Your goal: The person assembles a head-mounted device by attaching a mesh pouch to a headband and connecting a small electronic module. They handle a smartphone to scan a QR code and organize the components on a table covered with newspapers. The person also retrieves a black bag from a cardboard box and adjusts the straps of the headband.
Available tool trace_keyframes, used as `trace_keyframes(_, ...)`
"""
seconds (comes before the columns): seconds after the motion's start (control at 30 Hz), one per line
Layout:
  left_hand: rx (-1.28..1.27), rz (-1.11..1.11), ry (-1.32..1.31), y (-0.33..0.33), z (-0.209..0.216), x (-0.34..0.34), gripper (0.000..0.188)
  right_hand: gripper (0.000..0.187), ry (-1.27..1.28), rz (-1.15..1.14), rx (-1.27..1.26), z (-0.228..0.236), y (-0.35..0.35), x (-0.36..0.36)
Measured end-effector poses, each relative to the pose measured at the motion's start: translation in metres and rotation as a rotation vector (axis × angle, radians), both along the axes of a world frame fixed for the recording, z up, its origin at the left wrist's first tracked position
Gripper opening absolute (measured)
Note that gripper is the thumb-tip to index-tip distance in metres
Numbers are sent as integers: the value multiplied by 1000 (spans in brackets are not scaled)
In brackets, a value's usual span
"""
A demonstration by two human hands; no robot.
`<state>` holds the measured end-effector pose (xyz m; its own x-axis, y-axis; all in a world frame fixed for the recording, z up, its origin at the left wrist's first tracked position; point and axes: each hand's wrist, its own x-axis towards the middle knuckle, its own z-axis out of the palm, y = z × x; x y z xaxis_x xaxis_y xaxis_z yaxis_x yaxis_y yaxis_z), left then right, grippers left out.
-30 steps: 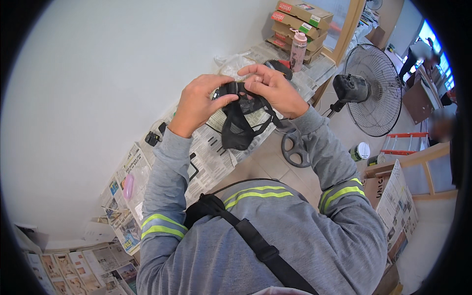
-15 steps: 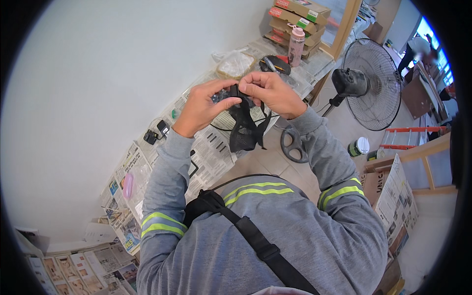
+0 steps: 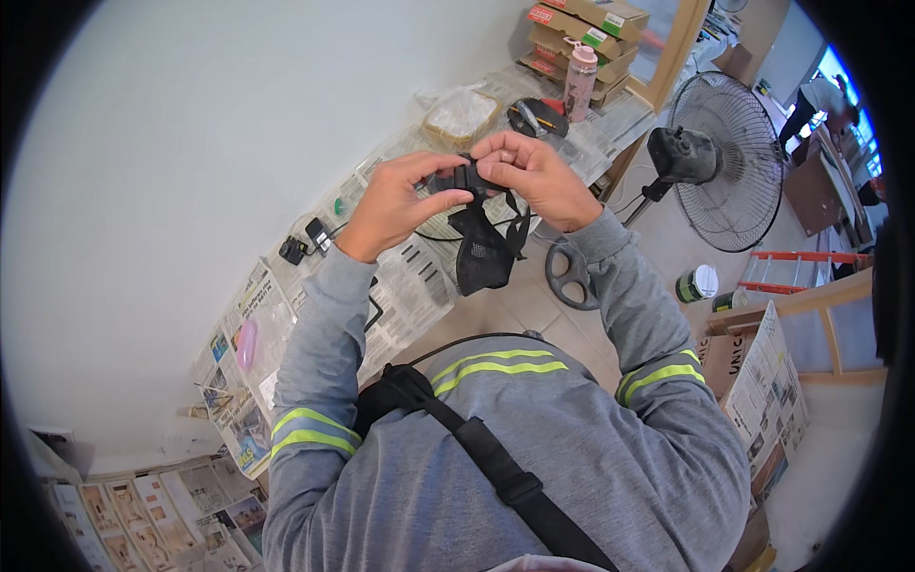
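Both hands are raised over the newspaper-covered bench, close together on one black strap (image 3: 467,178). A dark block-like piece, perhaps a buckle, sits between the fingers. My left hand (image 3: 400,198) is closed on it, thumb below and fingers above. With thumb and fingertips, my right hand (image 3: 536,181) pinches the strap from the other side; its lower fingers are partly hidden. A black mesh piece (image 3: 484,262) hangs beneath the hands, and a loose strap end dangles beside it.
On the bench lie a clear bag (image 3: 462,114), a black round item (image 3: 536,119), a pink bottle (image 3: 579,84), small black devices (image 3: 294,250) and stacked cardboard boxes (image 3: 581,38). To the right stand a fan (image 3: 729,162), tins (image 3: 698,283) and a red ladder (image 3: 777,272). Another person (image 3: 824,100) bends far off.
The black strap has turned between my fingers, and the block-like piece shows more. The mesh piece has swung slightly to the right. Both hands stay nearly in place.
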<state>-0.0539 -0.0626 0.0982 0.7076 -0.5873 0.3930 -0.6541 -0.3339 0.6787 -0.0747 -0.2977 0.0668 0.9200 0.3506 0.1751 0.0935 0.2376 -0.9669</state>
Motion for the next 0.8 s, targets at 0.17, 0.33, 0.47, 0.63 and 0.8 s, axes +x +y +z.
trace_keyframes(0.17,73,29,3,-1,0,-6,40,27,-88,-5,-25,-8,7,0)
trace_keyframes(0.33,-79,90,228,5,-11,-9,34,28,-57,-72,25,-19,15,2)
trace_keyframes(0.47,-108,85,286,7,-16,-7,31,34,-46,-64,39,-22,18,0)
trace_keyframes(0.63,3,114,178,5,-18,-6,25,36,-319,-207,-230,-36,23,6)
trace_keyframes(0.8,18,213,73,2,-26,-8,20,38,-269,-240,-404,-38,25,5)
